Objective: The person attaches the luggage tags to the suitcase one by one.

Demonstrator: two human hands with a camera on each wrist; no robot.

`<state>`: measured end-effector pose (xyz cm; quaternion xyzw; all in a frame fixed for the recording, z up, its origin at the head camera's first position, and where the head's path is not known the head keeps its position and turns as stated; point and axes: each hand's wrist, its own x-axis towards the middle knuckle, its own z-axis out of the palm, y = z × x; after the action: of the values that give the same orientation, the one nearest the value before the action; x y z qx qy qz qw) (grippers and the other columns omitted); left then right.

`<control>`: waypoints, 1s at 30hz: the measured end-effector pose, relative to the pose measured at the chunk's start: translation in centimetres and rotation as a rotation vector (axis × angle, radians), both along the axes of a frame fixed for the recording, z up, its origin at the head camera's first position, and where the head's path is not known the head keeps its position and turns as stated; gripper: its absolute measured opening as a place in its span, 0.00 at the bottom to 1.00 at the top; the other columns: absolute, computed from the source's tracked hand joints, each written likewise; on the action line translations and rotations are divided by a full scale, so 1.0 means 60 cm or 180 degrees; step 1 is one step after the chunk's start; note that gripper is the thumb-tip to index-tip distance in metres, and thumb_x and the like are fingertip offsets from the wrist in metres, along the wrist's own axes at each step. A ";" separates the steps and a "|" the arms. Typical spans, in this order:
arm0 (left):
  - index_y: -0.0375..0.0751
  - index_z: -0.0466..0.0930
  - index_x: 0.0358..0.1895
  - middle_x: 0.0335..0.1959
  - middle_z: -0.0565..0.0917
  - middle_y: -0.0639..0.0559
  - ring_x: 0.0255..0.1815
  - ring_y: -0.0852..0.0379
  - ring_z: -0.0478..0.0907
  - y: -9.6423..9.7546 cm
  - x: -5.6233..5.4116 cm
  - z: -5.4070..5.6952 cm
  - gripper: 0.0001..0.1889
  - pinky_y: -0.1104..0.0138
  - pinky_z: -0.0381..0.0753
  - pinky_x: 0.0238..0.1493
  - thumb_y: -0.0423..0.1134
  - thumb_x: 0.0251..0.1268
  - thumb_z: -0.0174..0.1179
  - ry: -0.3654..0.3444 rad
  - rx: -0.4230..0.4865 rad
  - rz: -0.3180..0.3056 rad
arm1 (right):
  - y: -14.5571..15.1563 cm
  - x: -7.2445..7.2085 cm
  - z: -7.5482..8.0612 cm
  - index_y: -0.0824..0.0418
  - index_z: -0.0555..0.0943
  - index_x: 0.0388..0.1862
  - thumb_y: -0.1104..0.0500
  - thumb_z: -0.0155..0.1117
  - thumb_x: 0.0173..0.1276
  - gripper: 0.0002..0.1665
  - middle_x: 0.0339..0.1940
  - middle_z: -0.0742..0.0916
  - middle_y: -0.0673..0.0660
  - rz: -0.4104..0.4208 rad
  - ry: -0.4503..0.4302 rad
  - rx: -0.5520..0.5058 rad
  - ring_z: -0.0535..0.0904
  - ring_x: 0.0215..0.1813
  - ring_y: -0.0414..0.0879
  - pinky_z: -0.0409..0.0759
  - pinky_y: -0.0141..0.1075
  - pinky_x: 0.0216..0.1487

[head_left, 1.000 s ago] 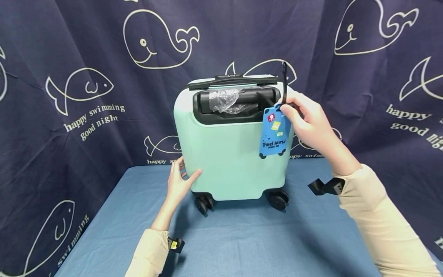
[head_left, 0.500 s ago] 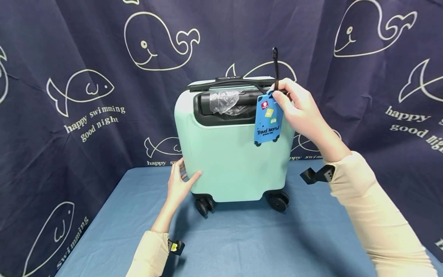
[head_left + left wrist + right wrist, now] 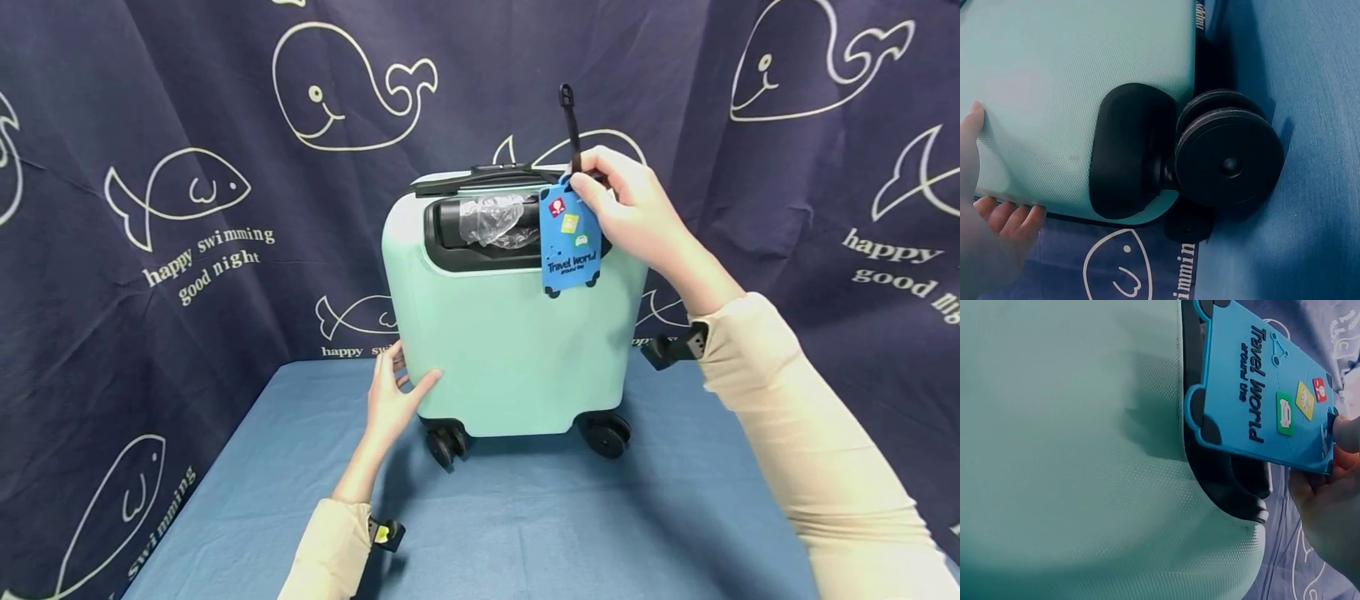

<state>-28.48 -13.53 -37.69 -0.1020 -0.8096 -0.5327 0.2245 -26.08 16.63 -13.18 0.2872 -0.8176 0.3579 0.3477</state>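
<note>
Blue tag (image 3: 570, 237), pinched in our right hand (image 3: 633, 204), sits higher and further left than before, strap (image 3: 572, 125) nearer the top handle (image 3: 450, 185); our left hand (image 3: 390, 404) grips the suitcase (image 3: 510, 350) standing on the desk (image 3: 495, 517).

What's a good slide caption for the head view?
Left hand against a mint-green suitcase, right hand pinching a blue luggage tag by its top end.

I'm standing by what looks like a curtained-off booth, though whether in a home or a lab I can't tell: navy curtains (image 3: 202, 83) printed with pale whales, fish and "happy swimming good night" hang behind and beside a blue-clothed desk (image 3: 495, 525).
</note>
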 end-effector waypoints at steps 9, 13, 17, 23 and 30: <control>0.52 0.60 0.68 0.58 0.68 0.50 0.60 0.51 0.70 0.004 -0.003 0.004 0.40 0.58 0.73 0.60 0.59 0.51 0.66 0.0022 -0.0020 -0.0010 | 0.002 -0.015 0.022 0.70 0.75 0.36 0.63 0.52 0.70 0.09 0.30 0.75 0.46 0.0218 -0.0212 0.0010 0.69 0.34 0.37 0.65 0.26 0.38; 0.51 0.61 0.67 0.57 0.69 0.48 0.60 0.50 0.71 0.004 -0.002 0.004 0.40 0.57 0.73 0.59 0.57 0.51 0.66 0.0041 0.0011 -0.0029 | 0.000 -0.023 0.029 0.70 0.75 0.33 0.65 0.52 0.70 0.08 0.30 0.75 0.47 0.0347 -0.0264 0.0114 0.69 0.35 0.37 0.65 0.25 0.37; 0.50 0.61 0.68 0.57 0.69 0.48 0.59 0.49 0.71 0.003 -0.001 0.001 0.40 0.57 0.73 0.59 0.57 0.51 0.67 0.0042 0.0020 -0.0029 | -0.005 -0.032 0.033 0.69 0.75 0.33 0.65 0.52 0.69 0.08 0.29 0.75 0.49 0.0322 -0.0422 0.0288 0.70 0.32 0.38 0.65 0.26 0.35; 0.50 0.61 0.67 0.57 0.69 0.48 0.59 0.49 0.71 0.002 -0.001 -0.001 0.40 0.57 0.74 0.59 0.57 0.51 0.67 0.0044 0.0026 -0.0007 | -0.010 -0.040 0.039 0.66 0.76 0.34 0.61 0.53 0.70 0.09 0.27 0.74 0.53 0.0044 -0.0470 0.0604 0.67 0.31 0.39 0.61 0.28 0.34; 0.50 0.62 0.67 0.58 0.69 0.48 0.59 0.49 0.72 -0.001 0.001 -0.001 0.40 0.57 0.74 0.58 0.57 0.51 0.67 0.0052 0.0011 0.0015 | -0.013 -0.047 0.045 0.66 0.78 0.36 0.60 0.53 0.70 0.10 0.29 0.75 0.55 -0.0079 -0.0457 0.0692 0.67 0.33 0.40 0.62 0.29 0.35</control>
<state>-28.40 -13.57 -37.77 -0.1041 -0.8070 -0.5327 0.2325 -28.88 15.86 -10.49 0.2867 -0.8779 0.2824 0.2595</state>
